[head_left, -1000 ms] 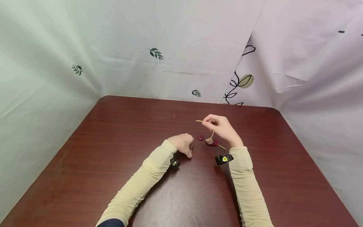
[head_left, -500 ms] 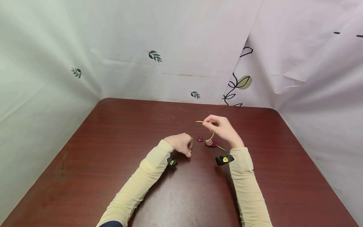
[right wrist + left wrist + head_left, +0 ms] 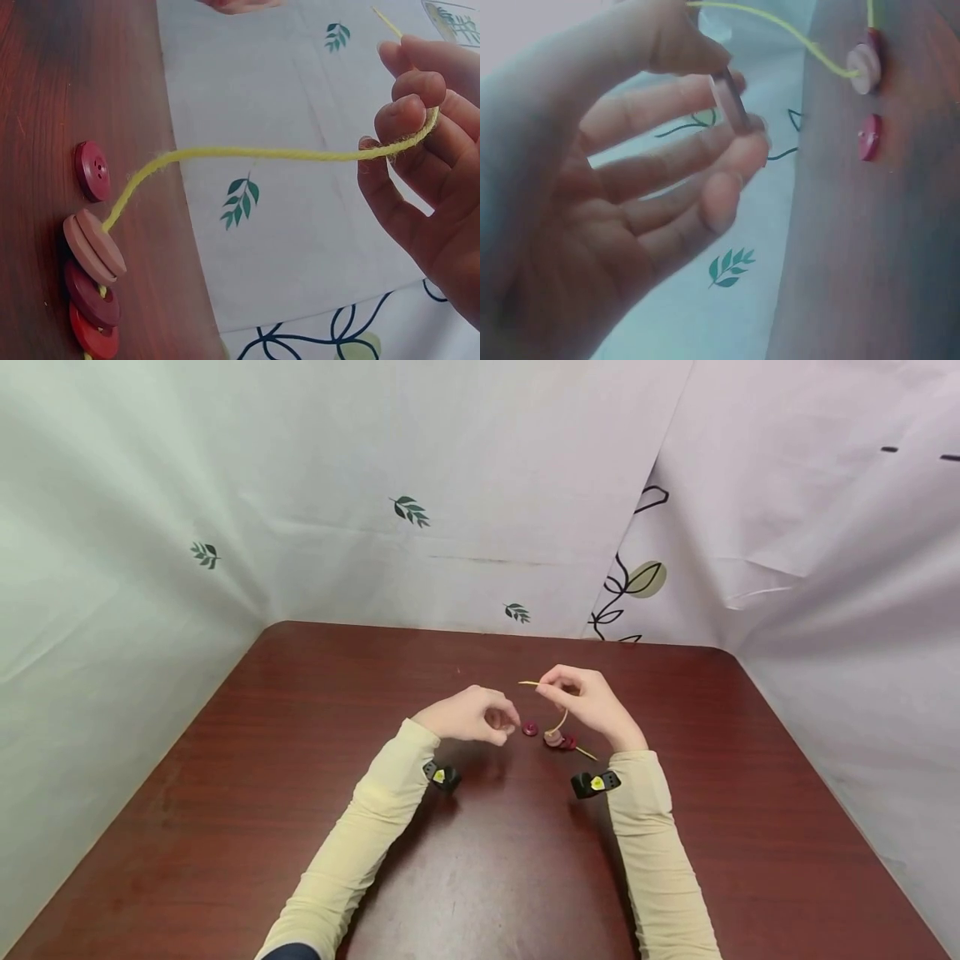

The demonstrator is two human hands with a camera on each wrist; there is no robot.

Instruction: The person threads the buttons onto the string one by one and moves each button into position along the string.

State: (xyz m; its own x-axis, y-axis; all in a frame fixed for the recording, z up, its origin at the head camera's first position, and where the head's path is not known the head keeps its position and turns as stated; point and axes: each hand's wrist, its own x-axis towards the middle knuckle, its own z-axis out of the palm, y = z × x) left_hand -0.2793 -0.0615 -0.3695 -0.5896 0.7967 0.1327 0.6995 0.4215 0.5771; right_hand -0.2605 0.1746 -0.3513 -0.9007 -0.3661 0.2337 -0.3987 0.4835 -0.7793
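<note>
From the head view, I see the left hand (image 3: 474, 717) above the table (image 3: 457, 868), its fingertips and thumb rounded towards each other; what lies between them is too small to tell from here; at its 3 o'clock is the right hand (image 3: 592, 706), pinching a yellow cord (image 3: 562, 722) just behind the tip, which points to 9 o'clock; between the hands, on the tabletop, lie a loose dark-red button (image 3: 530, 728) and, at that one's 4 o'clock, the threaded buttons (image 3: 555, 739).

In the left wrist view, the thumb and forefinger pinch a pale button (image 3: 730, 100), edge-on, the other fingers apart; it should be light, hard and rather slippery, small enough to flick out of a careless pinch; I'd hold it by opposite points of the rim, as it is held here, keeping the faces uncovered; the loose button lies between its 3 and 4 o'clock, well apart.

In the right wrist view, the right thumb and forefinger pinch the cord, whose short, straight end points to 11 o'clock; the rest sags towards 9 o'clock, down to a pink pair (image 3: 95, 246), with maroon and red buttons below towards 6 o'clock; the cord looks soft, limp and fuzzy, though the end seems stiffer; gripping close behind that end should stop it folding; the buttons look sturdy, hardly fragile.
</note>
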